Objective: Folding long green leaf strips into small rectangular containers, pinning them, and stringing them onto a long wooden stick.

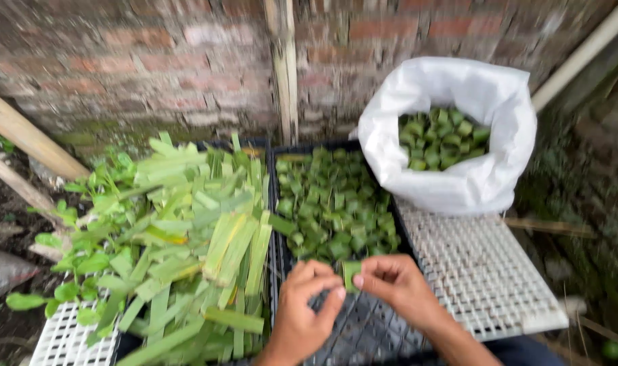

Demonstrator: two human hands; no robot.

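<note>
Here, small green folded leaf cup (350, 274)

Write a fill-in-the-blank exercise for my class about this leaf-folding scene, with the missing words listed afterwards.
1. The left hand and the right hand together pinch a small folded leaf piece coloured ____.
2. The white sack holding folded pieces stands against a wall made of ____.
3. The long cut leaf strips lie to the ____ of the black crate.

Missing words: green; brick; left
</note>
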